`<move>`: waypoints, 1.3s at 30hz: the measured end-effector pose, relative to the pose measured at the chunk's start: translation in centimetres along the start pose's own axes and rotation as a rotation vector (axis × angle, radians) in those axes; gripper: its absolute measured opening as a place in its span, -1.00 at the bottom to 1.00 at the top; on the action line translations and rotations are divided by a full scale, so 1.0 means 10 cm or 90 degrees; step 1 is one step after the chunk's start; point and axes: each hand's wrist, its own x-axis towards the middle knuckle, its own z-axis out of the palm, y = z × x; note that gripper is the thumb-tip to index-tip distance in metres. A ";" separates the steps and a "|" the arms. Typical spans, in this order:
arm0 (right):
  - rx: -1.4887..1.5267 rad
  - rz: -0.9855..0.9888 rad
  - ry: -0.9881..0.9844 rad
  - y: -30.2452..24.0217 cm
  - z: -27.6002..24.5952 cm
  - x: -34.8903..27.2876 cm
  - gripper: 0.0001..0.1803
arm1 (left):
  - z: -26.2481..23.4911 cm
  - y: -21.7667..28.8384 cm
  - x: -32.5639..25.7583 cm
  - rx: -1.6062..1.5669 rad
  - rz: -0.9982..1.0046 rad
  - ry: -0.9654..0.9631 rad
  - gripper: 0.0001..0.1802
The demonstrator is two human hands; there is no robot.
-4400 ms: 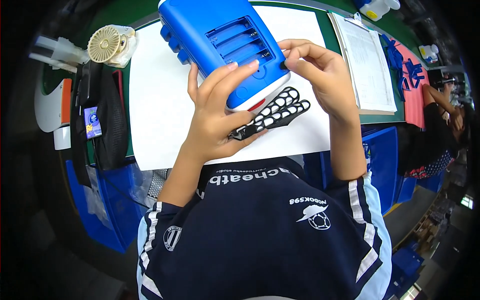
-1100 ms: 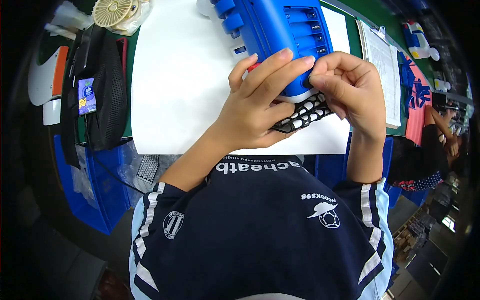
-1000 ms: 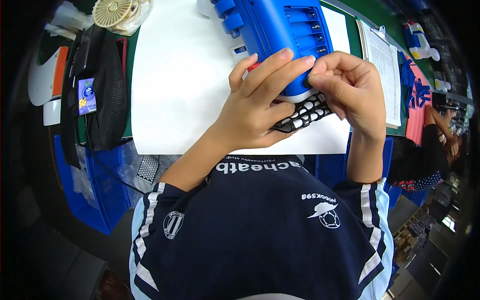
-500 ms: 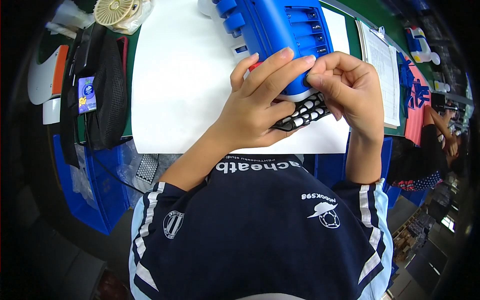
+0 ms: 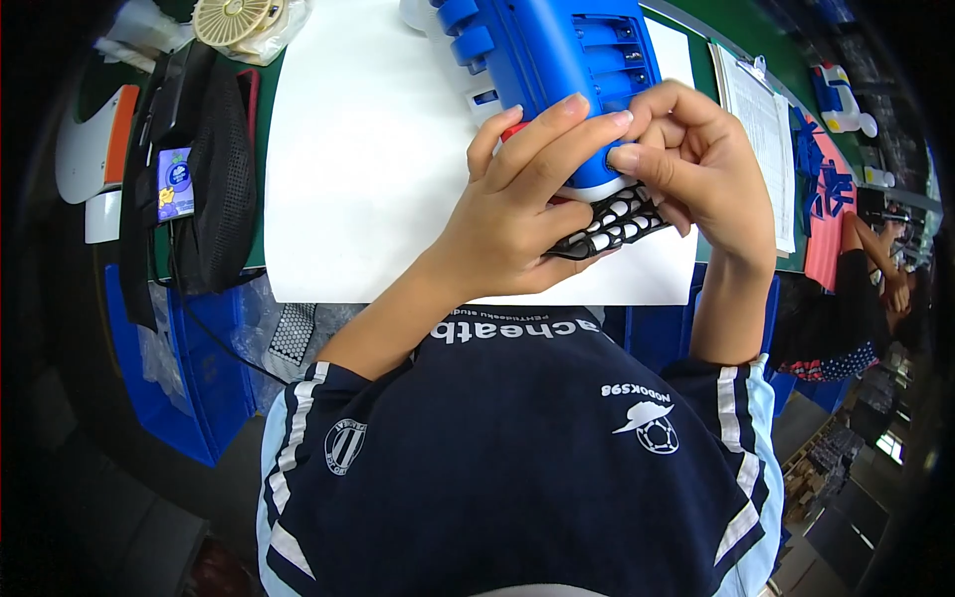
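Note:
A blue plastic device (image 5: pixel 537 65) with an open battery compartment (image 5: pixel 615 45) lies toward the far side of the white sheet. My left hand (image 5: pixel 517 204) is closed around its near end, fingers laid over the blue shell beside a small red part (image 5: pixel 512 131). Under that end is a black mesh net (image 5: pixel 627 221) with large holes, partly covered by my fingers. My right hand (image 5: pixel 701 164) is closed at the near right corner, thumb and forefinger pinched by a small dark round spot. Whatever lies in that pinch is too hidden to make out.
A white sheet (image 5: pixel 368 199) covers the green table. On the left are a black mesh bag (image 5: pixel 221 189), a phone with a lit screen (image 5: pixel 175 184) and a beige fan (image 5: pixel 234 18). A clipboard (image 5: pixel 761 149) and blue pieces on a pink surface (image 5: pixel 821 229) are right. A co-worker sits beyond.
My right hand has shifted slightly to the right and its fingers have turned a little. The mesh net reaches a bit further right. My left hand keeps its hold almost unmoved.

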 end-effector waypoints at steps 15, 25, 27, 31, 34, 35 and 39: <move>-0.303 -0.274 -0.038 -0.06 -0.05 -0.24 -0.77 | -0.04 0.01 0.02 -0.022 -0.002 -0.010 -0.67; -0.491 -0.396 0.019 -0.10 0.14 -0.35 -0.75 | -0.12 0.04 0.16 -0.010 -0.040 -0.049 -0.74; -0.465 -0.393 -0.030 -0.13 0.12 -0.37 -0.81 | -0.11 0.02 0.13 0.001 -0.040 -0.062 -0.75; -0.263 -0.366 -0.014 -0.27 -0.10 -0.23 -0.82 | -0.13 0.07 0.09 0.029 -0.038 -0.049 -0.68; -0.222 -0.359 0.117 -0.21 -0.40 0.27 -0.88 | -0.12 0.08 0.04 0.027 -0.034 -0.063 -0.65; -0.214 -0.319 0.149 -0.18 -0.49 0.45 -0.86 | -0.12 0.08 0.03 0.024 -0.031 -0.061 -0.64; -0.150 -0.257 0.147 -0.11 -0.64 1.04 -0.73 | -0.12 0.07 0.00 0.016 -0.022 -0.054 -0.65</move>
